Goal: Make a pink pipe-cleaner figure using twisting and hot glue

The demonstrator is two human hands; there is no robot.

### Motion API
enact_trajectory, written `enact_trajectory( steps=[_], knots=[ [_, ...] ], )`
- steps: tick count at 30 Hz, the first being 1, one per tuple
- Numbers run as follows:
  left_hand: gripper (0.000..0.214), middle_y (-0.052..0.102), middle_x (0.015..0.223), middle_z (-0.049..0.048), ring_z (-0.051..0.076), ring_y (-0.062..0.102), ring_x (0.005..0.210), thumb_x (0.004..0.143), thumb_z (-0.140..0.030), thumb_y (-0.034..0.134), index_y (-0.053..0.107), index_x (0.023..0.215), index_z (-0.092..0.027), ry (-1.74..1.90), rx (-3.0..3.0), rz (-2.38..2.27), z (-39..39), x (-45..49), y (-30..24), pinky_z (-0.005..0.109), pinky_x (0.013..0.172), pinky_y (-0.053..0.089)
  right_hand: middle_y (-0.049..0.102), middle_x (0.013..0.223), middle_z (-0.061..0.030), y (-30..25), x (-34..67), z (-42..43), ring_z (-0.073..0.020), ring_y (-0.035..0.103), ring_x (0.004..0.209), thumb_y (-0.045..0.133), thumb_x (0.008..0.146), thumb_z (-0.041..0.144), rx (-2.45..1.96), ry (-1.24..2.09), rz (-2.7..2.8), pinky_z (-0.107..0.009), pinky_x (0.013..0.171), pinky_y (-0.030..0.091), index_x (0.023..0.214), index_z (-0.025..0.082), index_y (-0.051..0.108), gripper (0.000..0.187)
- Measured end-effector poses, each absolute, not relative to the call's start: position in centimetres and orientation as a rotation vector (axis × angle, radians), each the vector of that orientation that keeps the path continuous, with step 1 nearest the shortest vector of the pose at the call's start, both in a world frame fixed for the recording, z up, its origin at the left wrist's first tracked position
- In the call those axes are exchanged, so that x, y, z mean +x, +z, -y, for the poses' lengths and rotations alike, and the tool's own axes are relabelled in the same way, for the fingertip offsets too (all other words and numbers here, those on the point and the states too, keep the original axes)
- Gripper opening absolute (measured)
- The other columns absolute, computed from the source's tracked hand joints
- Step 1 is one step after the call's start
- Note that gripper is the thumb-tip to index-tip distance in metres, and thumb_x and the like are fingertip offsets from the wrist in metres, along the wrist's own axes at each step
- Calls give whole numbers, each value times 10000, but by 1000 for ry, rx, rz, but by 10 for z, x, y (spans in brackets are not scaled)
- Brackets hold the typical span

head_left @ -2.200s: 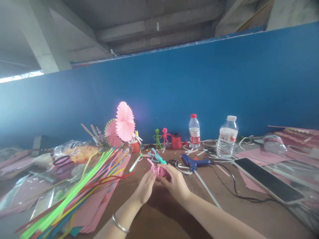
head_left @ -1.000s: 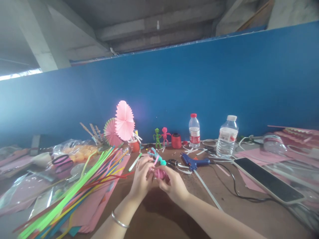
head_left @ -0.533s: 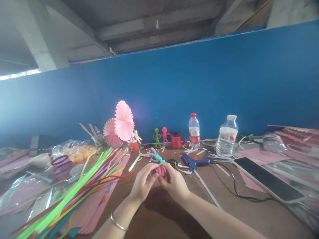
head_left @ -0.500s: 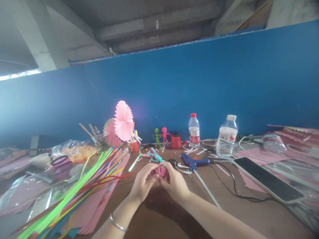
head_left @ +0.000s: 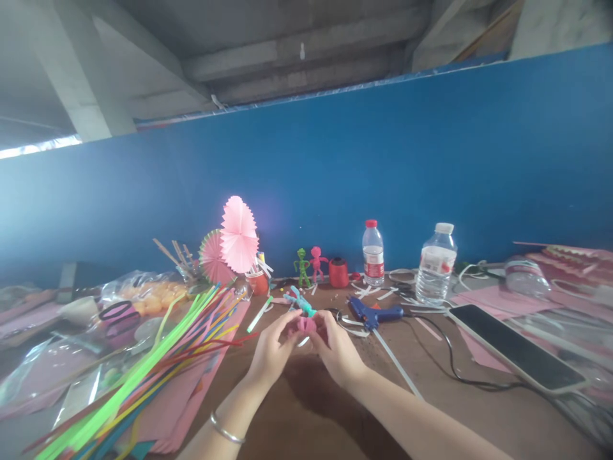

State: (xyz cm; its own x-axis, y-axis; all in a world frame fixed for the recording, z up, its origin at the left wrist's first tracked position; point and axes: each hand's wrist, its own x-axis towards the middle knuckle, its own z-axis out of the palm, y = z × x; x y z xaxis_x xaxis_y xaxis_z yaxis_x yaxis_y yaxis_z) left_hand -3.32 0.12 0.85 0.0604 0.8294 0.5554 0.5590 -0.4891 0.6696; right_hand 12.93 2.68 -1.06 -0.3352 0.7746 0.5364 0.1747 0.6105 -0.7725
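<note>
My left hand [head_left: 272, 342] and my right hand [head_left: 338, 345] meet low in the middle of the view, fingers closed from both sides round a small pipe-cleaner doll. Its rounded pink part [head_left: 306, 324] sits between my fingertips. The turquoise limbs [head_left: 301, 301] stick out beyond them, pointing away from me and a little to the left. My fingers partly cover the pink part. Below it, a small white bit [head_left: 303, 342] shows between my thumbs.
A green doll [head_left: 301, 267] and a pink doll [head_left: 317, 263] stand by the blue wall. Rightward lie a blue glue gun [head_left: 373, 313], two bottles [head_left: 373, 255] and a phone [head_left: 517, 345]. Colourful pipe cleaners [head_left: 138, 370] cover pink paper at left.
The pink part has tilted and shifted slightly away from me. My fingers have moved a little on it, and a white bit now shows below. My arms have hardly moved.
</note>
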Motion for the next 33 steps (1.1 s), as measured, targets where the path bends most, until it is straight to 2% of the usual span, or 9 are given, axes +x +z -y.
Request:
enact_trajectory(
  steps=[3, 9, 17, 26, 33],
  knots=[
    [232, 697, 993, 63, 225, 640, 919, 797, -221, 592, 642, 1023, -214, 1404, 2054, -1410, -3, -35, 7, 337, 822, 502, 659, 891, -24, -13, 128, -30, -155, 632, 787, 482, 875, 236, -750, 773, 1824, -250, 713, 479, 990, 219, 492, 117],
    [224, 680, 1031, 80, 225, 617, 979, 783, -166, 600, 671, 994, -198, 1425, 2071, -1360, -6, -37, 5, 341, 874, 483, 671, 896, -23, -15, 130, -34, -175, 626, 810, 537, 843, 222, -731, 754, 1809, -261, 729, 472, 975, 226, 568, 136],
    [215, 667, 1002, 85, 235, 608, 963, 767, -209, 631, 688, 974, -201, 1401, 2059, -1332, -7, -36, 9, 351, 863, 478, 674, 889, -28, -17, 129, -35, -166, 627, 797, 559, 835, 237, -691, 719, 1792, -237, 717, 472, 956, 212, 590, 128],
    [190, 697, 952, 64, 226, 626, 902, 743, -262, 658, 699, 917, -198, 1356, 1919, -1346, -2, -31, 15, 313, 824, 480, 669, 882, -32, -18, 130, -35, -172, 623, 789, 553, 839, 226, -697, 637, 1830, -242, 697, 477, 984, 216, 598, 153],
    [251, 721, 836, 64, 226, 648, 780, 732, -351, 649, 703, 901, -173, 1285, 1711, -1371, -3, -27, 15, 296, 670, 522, 663, 1027, -44, -17, 133, -36, -190, 615, 918, 552, 846, 254, -681, 524, 1918, -273, 789, 469, 1105, 259, 577, 260]
  ],
)
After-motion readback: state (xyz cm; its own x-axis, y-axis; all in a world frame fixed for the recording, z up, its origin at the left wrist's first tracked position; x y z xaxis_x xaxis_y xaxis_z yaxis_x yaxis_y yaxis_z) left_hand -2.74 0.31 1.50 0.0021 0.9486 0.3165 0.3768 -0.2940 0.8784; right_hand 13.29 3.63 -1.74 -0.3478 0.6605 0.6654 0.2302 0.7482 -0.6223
